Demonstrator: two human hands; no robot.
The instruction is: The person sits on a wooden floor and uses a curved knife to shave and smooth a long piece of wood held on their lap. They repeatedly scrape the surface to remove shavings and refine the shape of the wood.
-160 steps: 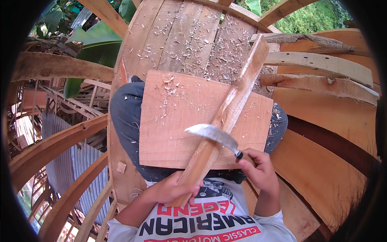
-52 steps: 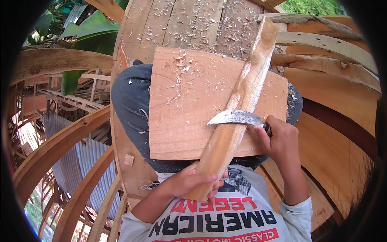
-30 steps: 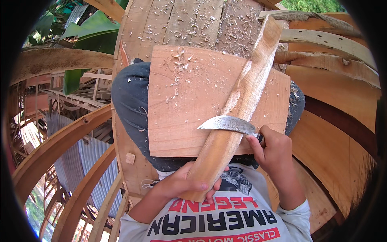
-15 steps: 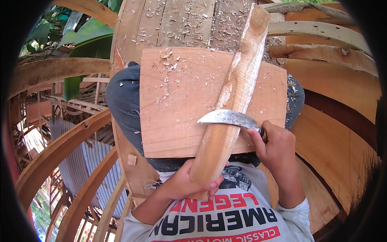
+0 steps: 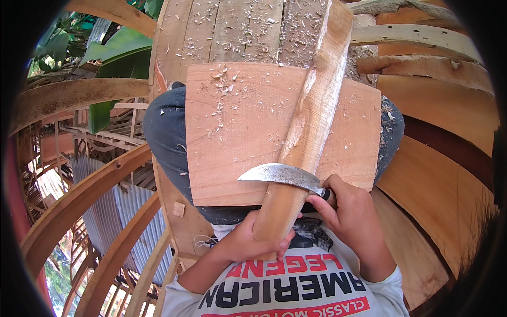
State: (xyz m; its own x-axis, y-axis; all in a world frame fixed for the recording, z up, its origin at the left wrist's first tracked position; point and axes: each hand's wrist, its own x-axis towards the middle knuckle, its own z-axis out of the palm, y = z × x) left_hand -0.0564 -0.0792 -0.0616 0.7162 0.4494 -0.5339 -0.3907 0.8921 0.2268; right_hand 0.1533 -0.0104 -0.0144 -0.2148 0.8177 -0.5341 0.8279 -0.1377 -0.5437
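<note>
A long, rough-hewn piece of wood [image 5: 311,113] slants across a flat wooden board [image 5: 232,142] on my lap. Around its near end my left hand [image 5: 256,239] is closed, the fingers wrapped beneath and the thumb along the side. My right hand [image 5: 346,211] grips the dark handle of a knife [image 5: 282,174] with a curved, worn steel blade. The blade lies crosswise over the wood, a little above my left hand, its tip pointing left. Pale, freshly cut patches show on the wood's right side. Part of the handle is hidden in my fist.
Wood shavings [image 5: 224,82] are scattered over the board and the planks [image 5: 232,31] beyond it. Curved timber ribs [image 5: 84,201] rise on the left, with corrugated metal sheets [image 5: 140,216] below them. More ribs and planking [image 5: 438,185] stand on the right. A small wood block [image 5: 179,209] lies beside my leg.
The knife and my right hand have slid toward me along the wood and slightly left. My left hand keeps its hold on the near end.
</note>
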